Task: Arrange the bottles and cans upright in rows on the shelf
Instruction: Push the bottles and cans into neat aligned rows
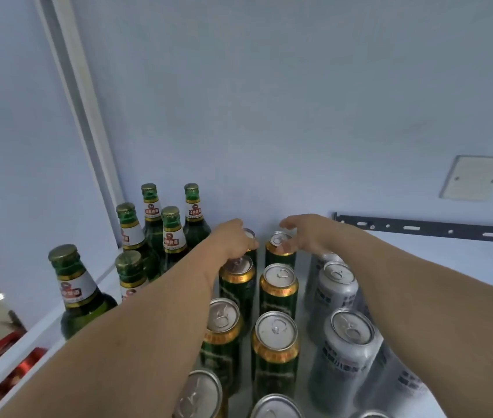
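The shelf [462,267] is white and packed tight, and that crowding is the main risk: both forearms reach over the front rows to the back, so a dropped wrist or elbow could knock over the nearer cans and set off a chain of falls. The green glass bottles [148,236] stand upright in a cluster toward the back left corner, long axes vertical and gold caps up; tall and narrow, they would probably tip most easily if the left forearm swung sideways. The silver cans [341,354] form a column toward the right edge, and the green cans [278,291] two columns in the middle, all upright with pull tabs facing up. At the back edge, the left hand [233,239] curls down over the top of a rearmost green can [249,236], seemingly gripping it, while the right hand [302,233] pinches the rim of the neighbouring back can [279,245]. These two nearly touch, so shifting one carelessly could bump the other.
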